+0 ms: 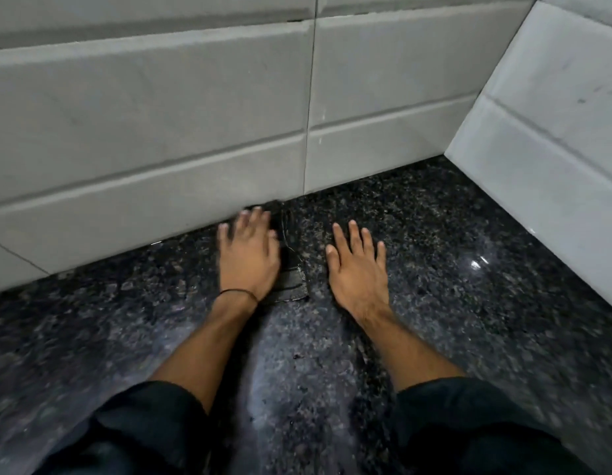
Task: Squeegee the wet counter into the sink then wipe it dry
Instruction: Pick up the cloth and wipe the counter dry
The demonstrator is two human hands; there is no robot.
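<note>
The dark speckled granite counter (452,313) fills the lower view and shines with a wet-looking glare. A dark grey cloth (295,286) lies on it close to the back wall. My left hand (248,260) presses flat on top of the cloth with its fingers stretched toward the wall, and it is blurred. The cloth's right edge and near corner stick out from under it. My right hand (359,270) rests palm down on the bare counter just right of the cloth, fingers apart, holding nothing. No sink or squeegee is in view.
A grey tiled back wall (160,132) meets the counter right behind my left fingertips. A white tiled side wall (551,138) closes the corner at the right. Dark sleeves cover both of my forearms at the bottom.
</note>
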